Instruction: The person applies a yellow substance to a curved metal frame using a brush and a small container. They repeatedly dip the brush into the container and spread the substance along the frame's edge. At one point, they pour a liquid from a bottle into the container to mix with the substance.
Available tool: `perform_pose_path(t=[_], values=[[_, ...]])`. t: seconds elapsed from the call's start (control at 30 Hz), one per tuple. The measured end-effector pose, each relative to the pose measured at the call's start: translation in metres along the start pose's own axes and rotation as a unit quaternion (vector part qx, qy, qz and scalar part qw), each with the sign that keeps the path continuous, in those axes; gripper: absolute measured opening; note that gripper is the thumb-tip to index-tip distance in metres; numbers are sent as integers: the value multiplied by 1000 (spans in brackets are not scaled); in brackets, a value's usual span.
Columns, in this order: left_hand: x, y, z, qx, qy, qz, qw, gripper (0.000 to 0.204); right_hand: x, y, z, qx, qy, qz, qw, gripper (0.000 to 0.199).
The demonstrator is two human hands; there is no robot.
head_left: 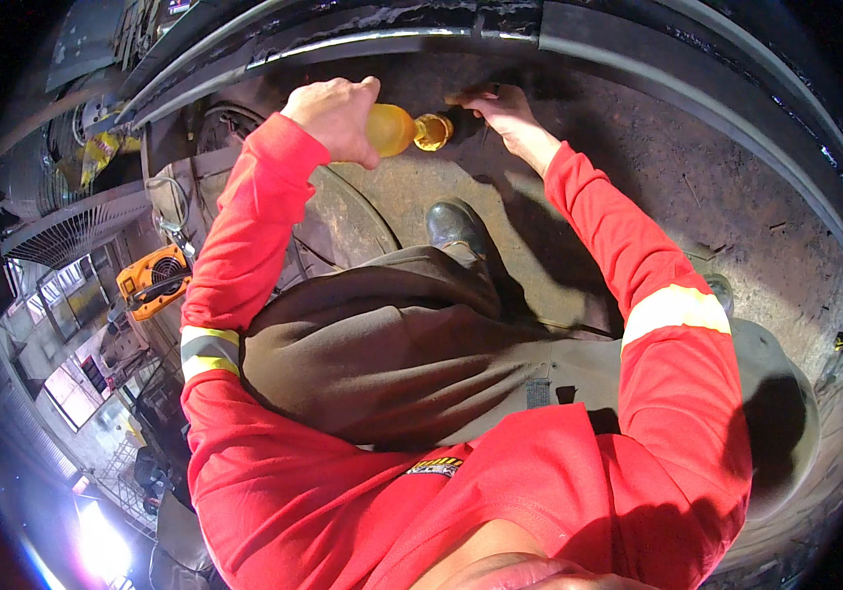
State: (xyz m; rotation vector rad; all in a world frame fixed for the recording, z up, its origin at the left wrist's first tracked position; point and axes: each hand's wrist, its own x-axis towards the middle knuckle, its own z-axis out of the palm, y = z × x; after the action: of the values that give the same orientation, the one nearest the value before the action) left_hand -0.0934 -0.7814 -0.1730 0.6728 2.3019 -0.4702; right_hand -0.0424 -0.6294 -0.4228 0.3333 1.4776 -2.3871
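Observation:
My left hand (pixel 335 120) is closed around a translucent yellow bottle (pixel 390 130), tilted onto its side with its narrow end to the right. At that end is a yellow round cup-like mouth (pixel 432 132), its rim facing right. A short distance right of the mouth, my right hand (pixel 506 112) has its thumb and fingers pinched together. Whatever lies between those fingertips is too small and dark to make out. The right hand does not touch the bottle. Both red-sleeved arms reach forward, and a brown apron (pixel 392 344) covers my lap.
Long dark metal beams (pixel 628 49) curve across the far side, just beyond my hands. One of my boots (pixel 456 226) rests on the stained floor (pixel 559 236). A cable (pixel 367 206) loops at the left, near an orange machine with a round grille (pixel 154 280). Bright light (pixel 102 546) glares lower left.

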Motion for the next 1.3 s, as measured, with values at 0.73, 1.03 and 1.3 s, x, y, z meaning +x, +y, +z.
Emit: perform_pose_path(t=[0.73, 1.03, 1.3], values=[[-1, 1, 1, 5, -5, -5, 1000, 64, 7, 10, -1, -15, 19, 22, 999, 18], [0, 3, 2, 6, -4, -5, 1000, 65, 4, 4, 3, -53, 17, 30, 998, 15], [2, 4, 1, 6, -8, -9, 1000, 64, 3, 3, 4, -32, 21, 29, 999, 16]])
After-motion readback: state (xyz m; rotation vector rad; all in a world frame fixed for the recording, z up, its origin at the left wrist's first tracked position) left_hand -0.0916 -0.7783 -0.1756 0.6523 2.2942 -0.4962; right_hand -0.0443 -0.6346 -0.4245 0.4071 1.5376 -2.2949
